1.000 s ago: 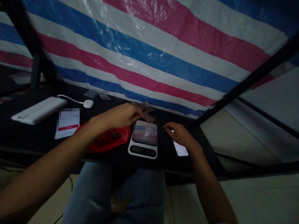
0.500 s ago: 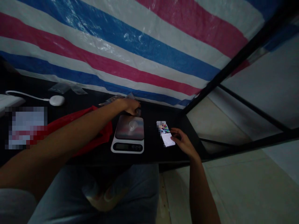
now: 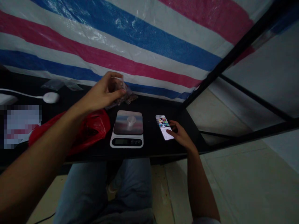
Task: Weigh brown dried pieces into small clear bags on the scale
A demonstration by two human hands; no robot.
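Note:
My left hand (image 3: 107, 91) is raised behind the kitchen scale, with thumb and fingers closed on a small clear plastic bag (image 3: 121, 83). Brownish contents show in the bags about its fingertips. On the steel plate of the white scale (image 3: 126, 142) stands a small clear cup (image 3: 131, 120). To the right a phone (image 3: 166, 127) lies on the black table with its screen lit. My right hand (image 3: 181, 134) grips the phone at its right edge, thumb over the lower screen and fingers along the side.
Left of the scale lies an open red plastic bag (image 3: 99, 126) with dark contents. Beyond it are a white corded puck (image 3: 50, 97) and flat clear bags (image 3: 56, 84). A striped tarp (image 3: 144, 59) hangs behind the table; a black metal frame (image 3: 217, 76) rises at the right.
My left hand has lifted from behind the scale and moved left, now with a clear bag in its fingers. My right thumb has slid further over the phone screen. The view shifted slightly.

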